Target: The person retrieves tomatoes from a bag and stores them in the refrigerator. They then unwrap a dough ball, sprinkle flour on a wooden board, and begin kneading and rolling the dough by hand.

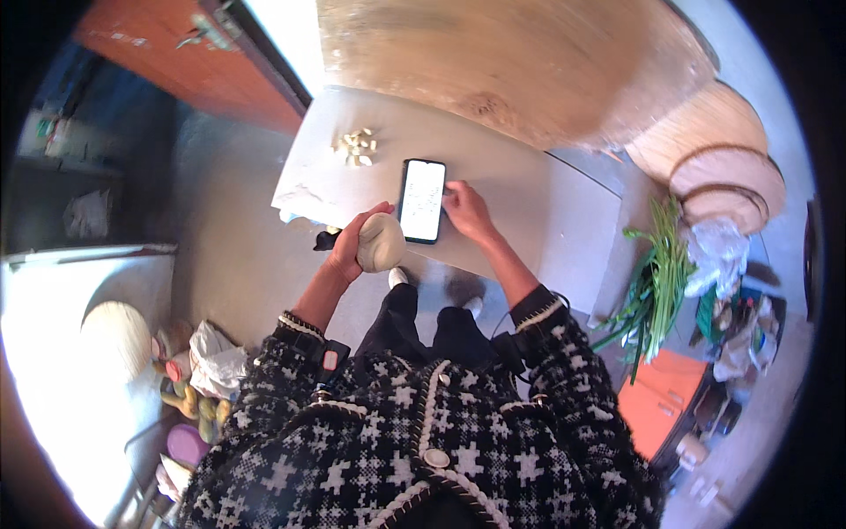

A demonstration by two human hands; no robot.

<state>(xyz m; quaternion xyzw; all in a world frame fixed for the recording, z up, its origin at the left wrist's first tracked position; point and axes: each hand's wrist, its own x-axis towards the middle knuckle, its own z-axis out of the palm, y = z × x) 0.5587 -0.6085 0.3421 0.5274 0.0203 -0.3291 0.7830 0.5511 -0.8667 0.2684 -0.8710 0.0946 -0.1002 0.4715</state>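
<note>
While left (356,244) holds round object (382,243); right (466,210) beside phone (422,201)

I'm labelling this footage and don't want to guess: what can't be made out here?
All in the head view:
- Pale round thing in the left hand: too blurred to identify.
- Right hand: fingertip detail too small to confirm contact with the phone.
- Phone's screen: content washed out by brightness.
- Pale pieces on the table: too small to identify.
- Brown wooden surface: cut off by the upper edge.
</note>
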